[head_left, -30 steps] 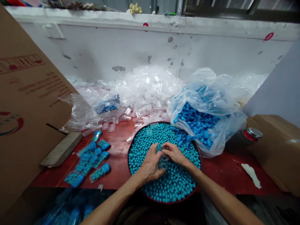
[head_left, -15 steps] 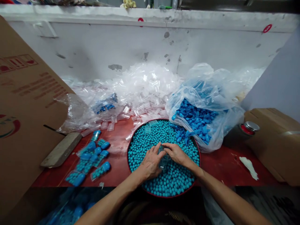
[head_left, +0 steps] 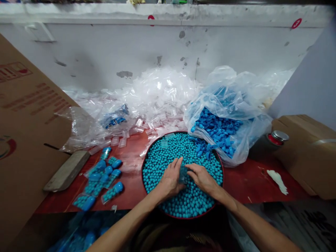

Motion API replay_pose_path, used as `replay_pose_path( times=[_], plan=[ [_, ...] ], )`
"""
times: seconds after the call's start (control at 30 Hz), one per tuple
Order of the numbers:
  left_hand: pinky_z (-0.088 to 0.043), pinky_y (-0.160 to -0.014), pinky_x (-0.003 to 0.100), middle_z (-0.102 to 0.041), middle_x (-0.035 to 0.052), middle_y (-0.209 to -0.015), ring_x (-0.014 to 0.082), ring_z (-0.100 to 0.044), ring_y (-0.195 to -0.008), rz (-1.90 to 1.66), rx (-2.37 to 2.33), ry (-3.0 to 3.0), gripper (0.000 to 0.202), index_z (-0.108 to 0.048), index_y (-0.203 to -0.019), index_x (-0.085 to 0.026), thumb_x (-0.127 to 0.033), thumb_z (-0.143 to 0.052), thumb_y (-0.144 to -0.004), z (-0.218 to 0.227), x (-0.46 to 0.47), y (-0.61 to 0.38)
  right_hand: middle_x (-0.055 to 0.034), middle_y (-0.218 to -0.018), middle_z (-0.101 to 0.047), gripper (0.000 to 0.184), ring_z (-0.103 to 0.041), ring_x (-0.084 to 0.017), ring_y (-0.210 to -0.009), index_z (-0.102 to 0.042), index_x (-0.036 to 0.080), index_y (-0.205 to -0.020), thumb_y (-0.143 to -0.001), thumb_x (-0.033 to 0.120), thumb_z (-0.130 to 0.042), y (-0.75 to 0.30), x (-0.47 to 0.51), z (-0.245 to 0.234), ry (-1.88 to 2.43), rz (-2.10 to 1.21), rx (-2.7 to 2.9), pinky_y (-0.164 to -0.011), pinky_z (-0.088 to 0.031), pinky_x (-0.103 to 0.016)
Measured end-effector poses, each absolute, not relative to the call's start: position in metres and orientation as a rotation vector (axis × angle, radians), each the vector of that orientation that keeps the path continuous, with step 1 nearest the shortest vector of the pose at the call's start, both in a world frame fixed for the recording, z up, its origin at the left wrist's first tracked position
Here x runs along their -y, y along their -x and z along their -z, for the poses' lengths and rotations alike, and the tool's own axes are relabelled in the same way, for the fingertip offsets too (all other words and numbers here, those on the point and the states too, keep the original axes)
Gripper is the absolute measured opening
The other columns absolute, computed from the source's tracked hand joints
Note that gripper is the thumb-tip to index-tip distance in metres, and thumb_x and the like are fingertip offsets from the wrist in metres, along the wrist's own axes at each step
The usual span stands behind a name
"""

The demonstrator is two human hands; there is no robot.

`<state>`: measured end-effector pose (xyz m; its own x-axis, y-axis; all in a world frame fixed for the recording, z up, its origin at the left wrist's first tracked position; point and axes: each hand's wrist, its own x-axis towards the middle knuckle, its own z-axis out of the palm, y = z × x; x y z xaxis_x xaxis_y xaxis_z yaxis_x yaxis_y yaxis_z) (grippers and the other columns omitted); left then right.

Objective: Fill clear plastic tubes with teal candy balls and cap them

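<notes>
A round red-rimmed tray (head_left: pixel 143 164) full of small turquoise beads (head_left: pixel 189 206) is under both hands. My left hand (head_left: pixel 170 179) is closed along the left side of a small clear plastic container (head_left: pixel 183 175), low over the beads. The container's lower part and what is in it are hard to make out. My right hand (head_left: pixel 201 177) is just to its right, thumb and fingers apart and curved towards it. Loose blue caps (head_left: pixel 206 150) rest on the beads at the tray's upper right.
Several bead-filled containers with blue caps (head_left: pixel 112 192) lie left of the tray. Clear empty containers (head_left: pixel 162 115) are heaped behind. A plastic bag (head_left: pixel 244 140) of blue caps stands back right. Cardboard boxes (head_left: pixel 34 133) flank the red table (head_left: pixel 133 175); a grey block (head_left: pixel 67 171) lies left.
My right hand has drawn slightly away from the clear container, its thumb and fingers spreading. My left hand stays at the container. The whole view has shifted a little.
</notes>
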<state>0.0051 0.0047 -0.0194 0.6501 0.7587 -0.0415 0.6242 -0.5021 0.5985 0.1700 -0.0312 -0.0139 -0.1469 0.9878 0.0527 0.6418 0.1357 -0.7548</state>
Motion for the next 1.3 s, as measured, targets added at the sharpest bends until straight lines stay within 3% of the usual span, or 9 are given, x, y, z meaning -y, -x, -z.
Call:
replay_pose_path(
  times=[0.1,0.27,0.47,0.6,0.8,0.93,1.03,1.17,1.3],
  plan=[
    [-0.021,-0.102,0.044,-0.020,0.0127,-0.137,0.0257,-0.021,-0.126,-0.433,-1.017,-2.162,0.101,-0.004,-0.133,-0.019,-0.023,-0.068,-0.055,0.027,-0.008,-0.002,-0.0066,-0.095,-0.061,0.027,-0.054,-0.017,-0.090,-0.058,0.018,-0.103,-0.080,0.019,-0.045,-0.172,0.028,0.016,1.639,-0.743,1.879,-0.082,-0.039,-0.029],
    [-0.022,-0.103,0.041,-0.022,0.0156,-0.136,0.0271,-0.023,-0.125,-0.443,-1.076,-1.978,0.108,-0.008,-0.133,-0.014,-0.026,-0.073,-0.048,0.033,-0.011,0.001,-0.0031,-0.084,-0.061,0.018,-0.056,-0.016,-0.080,-0.056,0.019,-0.093,-0.080,0.022,-0.045,-0.173,0.033,0.015,1.664,-0.762,1.836,-0.073,-0.040,-0.026],
    [-0.023,-0.102,0.041,-0.028,0.0138,-0.132,0.0262,-0.026,-0.122,-0.436,-1.010,-2.091,0.095,-0.018,-0.130,-0.015,-0.023,-0.070,-0.051,0.032,-0.007,0.002,-0.0051,-0.081,-0.062,0.026,-0.058,-0.019,-0.077,-0.047,0.020,-0.105,-0.080,0.026,-0.044,-0.172,0.037,0.008,1.829,-0.733,2.079,-0.064,-0.036,-0.026],
    [-0.027,-0.099,0.044,-0.033,0.0120,-0.127,0.0272,-0.030,-0.118,-0.428,-1.021,-2.173,0.088,-0.023,-0.127,-0.018,-0.021,-0.068,-0.051,0.028,-0.004,-0.001,-0.0063,-0.086,-0.061,0.015,-0.056,-0.019,-0.081,-0.049,0.019,-0.093,-0.079,0.027,-0.046,-0.174,0.032,0.003,1.854,-0.679,2.198,-0.066,-0.035,-0.025],
    [-0.028,-0.098,0.044,-0.027,0.0157,-0.130,0.0277,-0.025,-0.121,-0.448,-0.948,-2.247,0.092,-0.014,-0.131,-0.015,-0.017,-0.063,-0.054,0.029,-0.001,-0.008,-0.0048,-0.085,-0.057,0.010,-0.054,-0.015,-0.080,-0.046,0.018,-0.088,-0.080,0.016,-0.041,-0.166,0.035,0.010,1.565,-0.799,2.050,-0.068,-0.037,-0.023],
    [-0.032,-0.095,0.042,-0.035,0.0140,-0.121,0.0253,-0.034,-0.114,-0.482,-0.999,-2.297,0.081,-0.017,-0.129,-0.014,-0.018,-0.057,-0.059,0.031,-0.001,-0.012,0.0016,-0.064,-0.053,0.006,-0.052,-0.011,-0.058,-0.046,0.019,-0.083,-0.080,0.018,-0.040,-0.166,0.034,0.015,1.582,-0.960,1.844,-0.057,-0.037,-0.022],
    [-0.035,-0.092,0.040,-0.041,0.0124,-0.114,0.0241,-0.039,-0.107,-0.452,-1.091,-2.315,0.079,-0.019,-0.129,-0.013,-0.019,-0.056,-0.060,0.029,-0.001,-0.015,0.0040,-0.060,-0.051,0.004,-0.047,-0.008,-0.046,-0.047,0.019,-0.081,-0.078,0.020,-0.044,-0.170,0.032,0.016,1.584,-1.033,1.799,-0.050,-0.036,-0.021],
    [-0.036,-0.089,0.037,-0.044,0.0116,-0.109,0.0225,-0.040,-0.102,-0.458,-1.109,-2.314,0.072,-0.025,-0.127,-0.012,-0.016,-0.053,-0.061,0.027,0.000,-0.018,0.0052,-0.056,-0.049,0.008,-0.048,-0.008,-0.046,-0.050,0.019,-0.081,-0.077,0.016,-0.043,-0.171,0.031,0.014,1.506,-1.112,1.745,-0.050,-0.037,-0.021],
    [-0.035,-0.090,0.038,-0.046,0.0093,-0.107,0.0222,-0.043,-0.099,-0.528,-1.134,-2.229,0.069,-0.031,-0.124,-0.015,-0.016,-0.054,-0.059,0.024,0.000,-0.016,0.0008,-0.069,-0.056,0.008,-0.053,-0.013,-0.068,-0.053,0.018,-0.073,-0.076,0.020,-0.047,-0.174,0.025,0.013,1.472,-0.953,1.701,-0.068,-0.041,-0.026]
  ],
)
